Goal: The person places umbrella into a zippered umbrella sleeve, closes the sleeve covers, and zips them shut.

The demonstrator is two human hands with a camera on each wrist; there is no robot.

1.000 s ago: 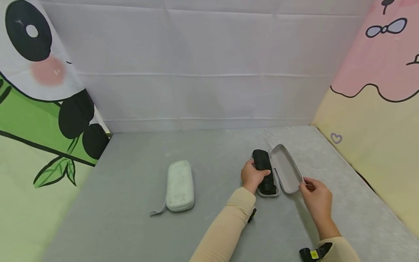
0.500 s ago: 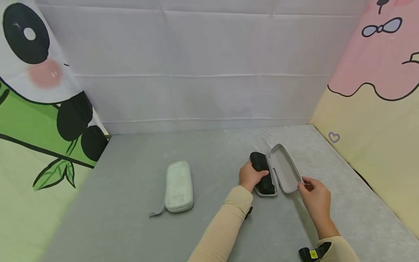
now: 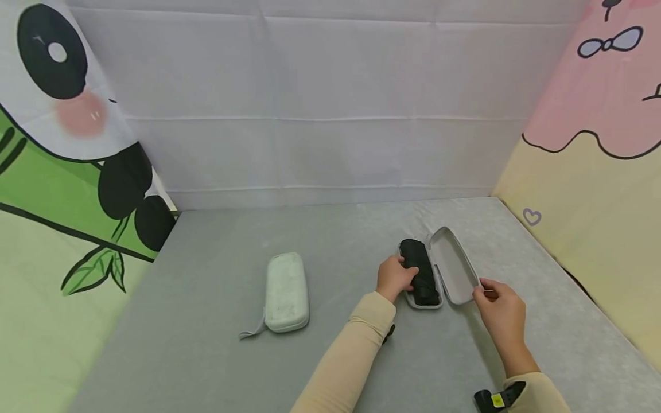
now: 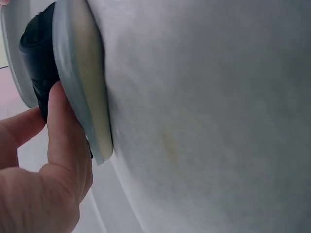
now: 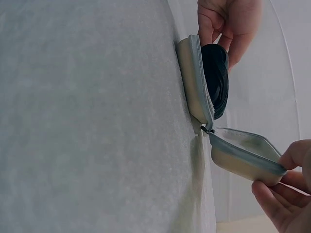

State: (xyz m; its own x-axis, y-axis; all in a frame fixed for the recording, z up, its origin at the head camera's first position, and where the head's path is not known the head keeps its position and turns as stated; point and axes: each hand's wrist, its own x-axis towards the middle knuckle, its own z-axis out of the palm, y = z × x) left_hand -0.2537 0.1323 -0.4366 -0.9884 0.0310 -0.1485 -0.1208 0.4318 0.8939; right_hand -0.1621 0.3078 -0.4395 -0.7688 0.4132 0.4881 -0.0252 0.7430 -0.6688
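A small zip case [image 3: 426, 307] lies open on the grey table, its pale lid [image 3: 454, 267] swung out to the right. Inside the case rests a black folded umbrella [image 3: 417, 255], which bulges above the rim in the right wrist view. My left hand [image 3: 395, 278] pinches the umbrella from the left, thumb on its top. In the left wrist view, a finger reaches in between the umbrella [image 4: 36, 58] and the case rim. My right hand [image 3: 503, 312] holds the lid's outer edge between thumb and fingers, keeping it tilted up off the table, as the right wrist view shows.
Left of the hands, a closed pale green case [image 3: 287, 292] with a grey strap [image 3: 253, 332] lies on the table [image 3: 206, 367]. A white sheet [image 3: 330, 103] hangs behind, and printed cartoon panels stand at both sides.
My left thumb has drawn back leftward across the umbrella, so more of its black surface shows. The right hand and the lid stay about where they were.
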